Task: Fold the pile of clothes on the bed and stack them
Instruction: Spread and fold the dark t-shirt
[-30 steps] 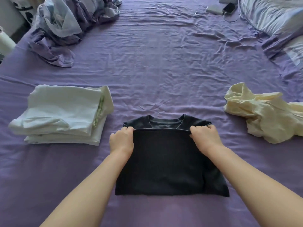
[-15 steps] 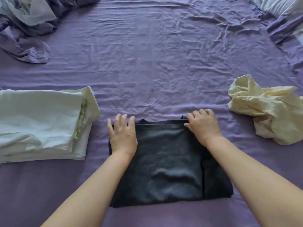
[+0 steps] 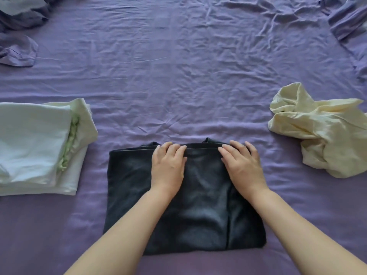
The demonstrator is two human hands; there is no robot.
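Dark folded shirt [image 3: 184,205] (hands [image 3: 168,167] atop far edge)

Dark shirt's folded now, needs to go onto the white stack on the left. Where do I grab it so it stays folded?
Judging by its flat, layered pose, take the dark shirt by its two short side edges, left hand and right hand each sliding under from its own side. Layers then lift together; pinching only the top edge would likely unfold it. Carry it flat to the white stack.

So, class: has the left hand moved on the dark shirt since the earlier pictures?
Yes. The left hand has slid from the dark shirt's left corner inward toward the right hand, along the far edge.
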